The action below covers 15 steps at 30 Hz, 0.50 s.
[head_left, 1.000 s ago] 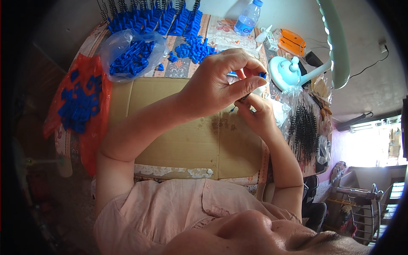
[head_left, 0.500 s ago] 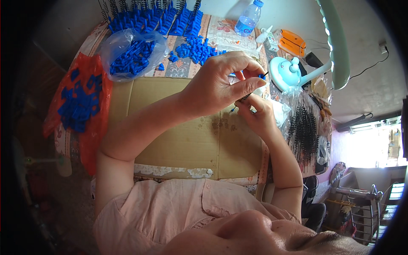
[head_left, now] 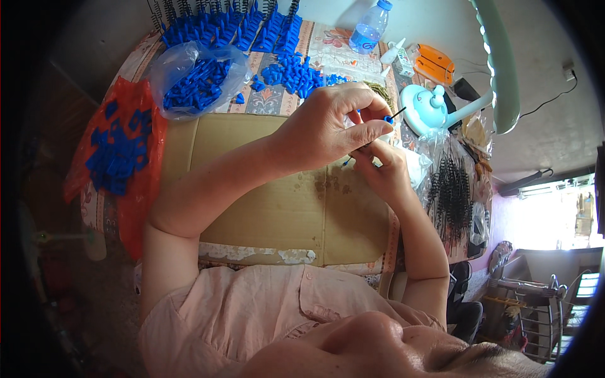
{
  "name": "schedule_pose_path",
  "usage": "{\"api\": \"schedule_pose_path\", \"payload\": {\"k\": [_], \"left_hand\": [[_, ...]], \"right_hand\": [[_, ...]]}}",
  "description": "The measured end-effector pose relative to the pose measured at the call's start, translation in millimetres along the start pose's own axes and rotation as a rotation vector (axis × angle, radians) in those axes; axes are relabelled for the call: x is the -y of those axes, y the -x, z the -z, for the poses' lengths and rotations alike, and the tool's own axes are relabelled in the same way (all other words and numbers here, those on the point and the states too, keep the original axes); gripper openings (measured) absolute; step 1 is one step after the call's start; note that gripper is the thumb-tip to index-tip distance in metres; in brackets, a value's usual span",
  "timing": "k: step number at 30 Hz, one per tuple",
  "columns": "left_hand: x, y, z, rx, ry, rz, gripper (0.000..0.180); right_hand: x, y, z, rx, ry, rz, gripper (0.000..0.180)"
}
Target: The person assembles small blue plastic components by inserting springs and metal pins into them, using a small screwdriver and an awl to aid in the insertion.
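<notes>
Above the cardboard sheet [head_left: 258,195], my two hands work close together. My left hand [head_left: 337,123] is closed in a pinch on a small blue plastic piece [head_left: 389,119], mostly covered by the fingertips. A thin black rod [head_left: 399,113] sticks out past that piece. Just below, my right hand [head_left: 384,169] has thumb and finger pressed together on a black coiled spring, which the fingers nearly hide. A small blue tip [head_left: 346,162] shows beside the right fingers.
Loose blue parts [head_left: 293,75] and a clear bag [head_left: 157,79] of them lie beyond the cardboard. An orange bag [head_left: 77,160] sits left. Black springs [head_left: 452,198] lie right, near a lamp base [head_left: 419,107]. Blue stands with springs [head_left: 277,34] line the back beside a bottle [head_left: 368,31].
More of the black rod now shows past the blue piece in my left fingers. The coil visible between my hands is now mostly hidden. Both hands stay nearly in place.
</notes>
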<state>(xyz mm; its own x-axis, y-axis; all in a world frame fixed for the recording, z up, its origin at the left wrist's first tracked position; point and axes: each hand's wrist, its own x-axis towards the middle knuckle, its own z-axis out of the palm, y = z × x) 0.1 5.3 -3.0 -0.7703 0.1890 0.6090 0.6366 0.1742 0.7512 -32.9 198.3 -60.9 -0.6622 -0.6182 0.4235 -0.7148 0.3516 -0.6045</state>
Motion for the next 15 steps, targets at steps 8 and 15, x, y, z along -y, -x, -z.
{"api": "schedule_pose_path", "payload": {"k": [8, 15], "left_hand": [[-0.7, 1.3, 0.3, -0.002, 0.0, 0.002, 0.021], [-0.8, 1.5, -0.7, 0.001, -0.004, 0.002, 0.022]], "right_hand": [[1.1, 1.0, -1.2, -0.003, 0.002, -0.005, 0.007], [0.9, 1.4, -0.7, -0.008, -0.011, -0.008, 0.007]]}}
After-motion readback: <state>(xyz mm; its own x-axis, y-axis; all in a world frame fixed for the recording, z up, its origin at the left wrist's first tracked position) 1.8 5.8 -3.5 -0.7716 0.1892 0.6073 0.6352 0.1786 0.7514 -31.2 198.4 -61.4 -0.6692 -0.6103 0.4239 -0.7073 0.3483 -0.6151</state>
